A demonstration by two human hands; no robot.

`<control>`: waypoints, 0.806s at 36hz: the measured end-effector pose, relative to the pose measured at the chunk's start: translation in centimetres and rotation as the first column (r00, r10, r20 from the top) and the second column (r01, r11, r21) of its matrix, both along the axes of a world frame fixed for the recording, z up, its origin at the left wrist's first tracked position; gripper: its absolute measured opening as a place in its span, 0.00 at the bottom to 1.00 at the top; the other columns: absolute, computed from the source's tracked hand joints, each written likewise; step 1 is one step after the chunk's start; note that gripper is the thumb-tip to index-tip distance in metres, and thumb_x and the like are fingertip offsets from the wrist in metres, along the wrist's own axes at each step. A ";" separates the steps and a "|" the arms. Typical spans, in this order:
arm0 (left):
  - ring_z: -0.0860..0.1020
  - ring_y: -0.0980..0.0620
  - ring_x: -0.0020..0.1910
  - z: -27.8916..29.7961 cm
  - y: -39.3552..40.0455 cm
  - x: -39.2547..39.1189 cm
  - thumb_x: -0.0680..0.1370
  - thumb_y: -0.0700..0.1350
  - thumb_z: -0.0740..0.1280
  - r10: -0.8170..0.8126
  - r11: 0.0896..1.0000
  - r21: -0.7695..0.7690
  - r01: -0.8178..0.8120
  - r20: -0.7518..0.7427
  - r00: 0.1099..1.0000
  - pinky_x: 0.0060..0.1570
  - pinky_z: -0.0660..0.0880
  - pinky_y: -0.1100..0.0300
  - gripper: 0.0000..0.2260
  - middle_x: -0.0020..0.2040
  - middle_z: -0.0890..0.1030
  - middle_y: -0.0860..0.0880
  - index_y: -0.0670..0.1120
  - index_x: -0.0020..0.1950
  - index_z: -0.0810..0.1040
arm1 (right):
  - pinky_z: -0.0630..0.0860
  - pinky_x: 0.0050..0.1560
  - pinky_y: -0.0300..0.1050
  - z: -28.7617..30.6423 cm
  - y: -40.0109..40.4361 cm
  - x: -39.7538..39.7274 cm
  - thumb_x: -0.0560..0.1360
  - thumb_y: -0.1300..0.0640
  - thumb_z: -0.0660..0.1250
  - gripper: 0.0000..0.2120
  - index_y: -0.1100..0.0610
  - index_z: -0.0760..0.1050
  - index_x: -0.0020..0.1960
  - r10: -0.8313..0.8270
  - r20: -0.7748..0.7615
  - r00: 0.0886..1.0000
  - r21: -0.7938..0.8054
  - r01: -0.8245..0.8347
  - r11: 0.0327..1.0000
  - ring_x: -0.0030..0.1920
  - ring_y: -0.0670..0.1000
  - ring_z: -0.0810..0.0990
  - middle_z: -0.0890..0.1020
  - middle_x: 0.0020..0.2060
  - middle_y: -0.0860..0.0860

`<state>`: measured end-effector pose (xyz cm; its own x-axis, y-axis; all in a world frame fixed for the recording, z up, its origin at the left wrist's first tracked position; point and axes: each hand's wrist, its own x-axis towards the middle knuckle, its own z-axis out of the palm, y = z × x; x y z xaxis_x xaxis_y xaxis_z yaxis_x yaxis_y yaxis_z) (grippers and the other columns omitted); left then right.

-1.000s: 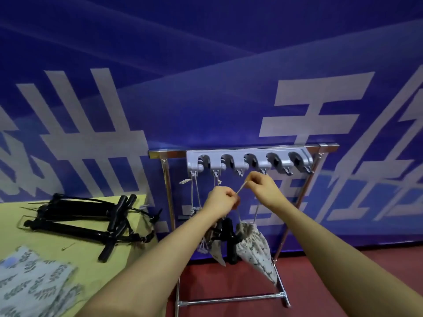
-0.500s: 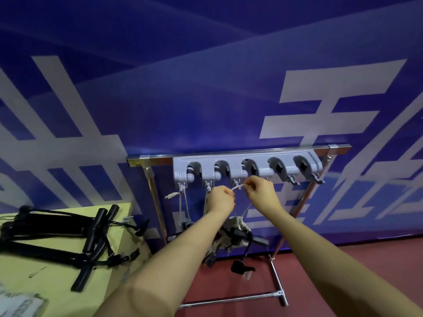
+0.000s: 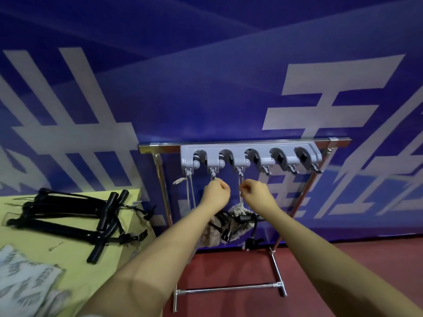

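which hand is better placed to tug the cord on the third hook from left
Likely the right hand: it pinches that cord just below the hook; the left hand is curled under the second hook.

Yellow-green table [image 3: 75, 268] is seen at lower left. A bundle of black folded rods with straps [image 3: 75, 216] is laid across it, with one rod tip reaching just over the table's near-right edge. White patterned cloth [image 3: 25, 284] is piled at the table's near-left corner, blurred. A small thin wire piece [image 3: 56, 245] is left on the bare top between the cloth and the rods. The background is filled by a blue banner [image 3: 206, 76] printed with large white characters [image 3: 320, 106]. A chrome frame [image 3: 229, 288] is stood on the dark red floor [image 3: 343, 255], just right of the table and close before the banner.
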<state>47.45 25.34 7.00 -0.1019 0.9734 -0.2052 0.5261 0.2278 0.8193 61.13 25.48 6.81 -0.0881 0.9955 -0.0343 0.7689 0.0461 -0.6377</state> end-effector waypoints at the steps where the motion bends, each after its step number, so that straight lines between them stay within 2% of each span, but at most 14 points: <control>1: 0.80 0.39 0.51 0.1 -0.5 -0.4 0.76 0.41 0.58 0.018 1.000 0.010 -0.018 0.009 1.000 0.51 0.78 0.46 0.09 0.52 0.82 0.41 0.44 0.40 0.76 | 0.79 0.46 0.55 0.1 -0.6 -0.3 0.78 0.60 0.58 0.08 0.56 0.76 0.49 0.014 -0.013 1.000 0.001 -0.014 1.000 0.44 0.57 0.80 0.82 0.44 0.54; 6: 0.81 0.38 0.49 0.3 -4.3 -3.8 0.76 0.41 0.60 0.130 0.991 0.029 -0.131 0.024 0.991 0.49 0.79 0.44 0.10 0.47 0.83 0.40 0.49 0.34 0.73 | 0.79 0.48 0.56 0.7 -3.8 -2.4 0.77 0.59 0.59 0.07 0.52 0.75 0.46 0.084 -0.067 0.994 0.001 -0.084 0.996 0.44 0.56 0.81 0.82 0.42 0.52; 12: 0.82 0.38 0.46 0.1 -10.1 -8.7 0.76 0.43 0.61 0.212 0.976 0.043 -0.212 0.001 0.977 0.50 0.79 0.45 0.09 0.45 0.83 0.39 0.48 0.35 0.73 | 0.79 0.46 0.54 1.1 -7.8 -7.4 0.78 0.59 0.59 0.08 0.56 0.77 0.50 0.219 -0.088 0.972 -0.008 -0.220 0.975 0.42 0.55 0.80 0.82 0.42 0.53; 15: 0.81 0.35 0.46 -0.3 -12.6 -11.1 0.76 0.42 0.61 0.253 0.966 0.036 -0.254 0.024 0.967 0.49 0.78 0.42 0.11 0.45 0.82 0.36 0.49 0.34 0.72 | 0.79 0.47 0.56 0.8 -9.4 -10.2 0.78 0.59 0.59 0.08 0.58 0.77 0.48 0.249 -0.117 0.961 -0.025 -0.254 0.967 0.42 0.56 0.80 0.82 0.40 0.55; 18: 0.81 0.36 0.47 -0.5 -14.9 -13.7 0.77 0.39 0.62 0.312 0.949 0.031 -0.313 0.028 0.950 0.51 0.78 0.43 0.12 0.45 0.82 0.34 0.49 0.34 0.72 | 0.78 0.48 0.55 0.6 -11.1 -13.0 0.77 0.63 0.59 0.08 0.58 0.76 0.45 0.298 -0.156 0.942 -0.023 -0.305 0.952 0.40 0.55 0.79 0.82 0.39 0.57; 21: 0.81 0.39 0.48 -0.2 -17.7 -16.9 0.77 0.39 0.63 0.380 0.925 0.010 -0.380 0.013 0.925 0.52 0.78 0.46 0.06 0.47 0.82 0.36 0.44 0.40 0.76 | 0.79 0.46 0.56 0.3 -12.8 -16.4 0.77 0.63 0.59 0.08 0.56 0.76 0.45 0.357 -0.169 0.919 -0.029 -0.367 0.930 0.39 0.57 0.80 0.83 0.40 0.58; 23: 0.80 0.40 0.49 0.3 -19.6 -18.7 0.77 0.40 0.63 0.418 0.908 0.017 -0.418 -0.015 0.908 0.53 0.78 0.49 0.05 0.48 0.82 0.39 0.45 0.44 0.77 | 0.80 0.45 0.57 0.0 -13.6 -18.8 0.77 0.61 0.59 0.07 0.52 0.74 0.44 0.387 -0.159 0.908 -0.047 -0.399 0.916 0.40 0.58 0.81 0.83 0.40 0.57; 26: 0.78 0.45 0.52 0.6 -21.9 -22.1 0.79 0.42 0.60 0.477 0.878 0.004 -0.478 -0.088 0.875 0.48 0.73 0.59 0.07 0.52 0.80 0.45 0.44 0.53 0.77 | 0.79 0.47 0.57 -0.2 -14.6 -22.7 0.77 0.60 0.58 0.07 0.52 0.73 0.44 0.444 -0.143 0.884 -0.068 -0.457 0.887 0.44 0.59 0.81 0.83 0.42 0.56; 29: 0.77 0.45 0.53 -0.1 -23.5 -25.8 0.80 0.41 0.59 0.522 0.849 -0.015 -0.528 -0.127 0.843 0.46 0.71 0.60 0.10 0.54 0.78 0.45 0.43 0.58 0.75 | 0.79 0.47 0.54 -0.6 -15.3 -26.5 0.76 0.62 0.58 0.08 0.54 0.76 0.47 0.494 -0.132 0.859 -0.075 -0.506 0.859 0.44 0.58 0.81 0.82 0.41 0.55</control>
<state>21.65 1.88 6.91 -0.6203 0.7570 -0.2053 0.4055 0.5336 0.7422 34.65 10.21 6.20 -0.5821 0.8073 -0.0974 0.5888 0.3359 -0.7352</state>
